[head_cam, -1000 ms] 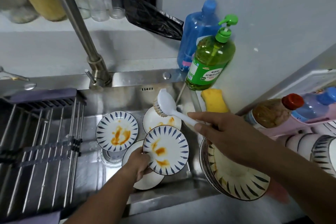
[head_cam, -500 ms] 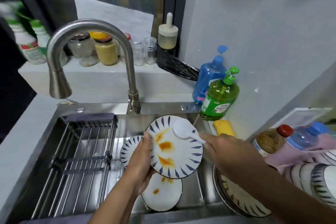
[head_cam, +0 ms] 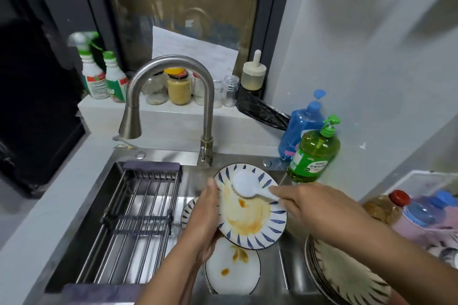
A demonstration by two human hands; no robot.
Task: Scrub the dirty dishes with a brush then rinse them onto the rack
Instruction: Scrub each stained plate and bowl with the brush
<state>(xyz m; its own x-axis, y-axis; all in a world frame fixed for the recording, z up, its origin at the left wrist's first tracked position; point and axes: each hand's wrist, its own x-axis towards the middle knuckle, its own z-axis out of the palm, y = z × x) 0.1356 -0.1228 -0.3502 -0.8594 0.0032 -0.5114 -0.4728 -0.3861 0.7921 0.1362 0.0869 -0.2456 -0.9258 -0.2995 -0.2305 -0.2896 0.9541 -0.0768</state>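
Smeared now, plate gripped by left hand; right hand grips brush upon it.

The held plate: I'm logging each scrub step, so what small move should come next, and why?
Probably sweep the brush down across the plate. The right hand has it at the upper rim, while orange sauce smears cover the centre and lower part. The left hand grips the plate's left edge.
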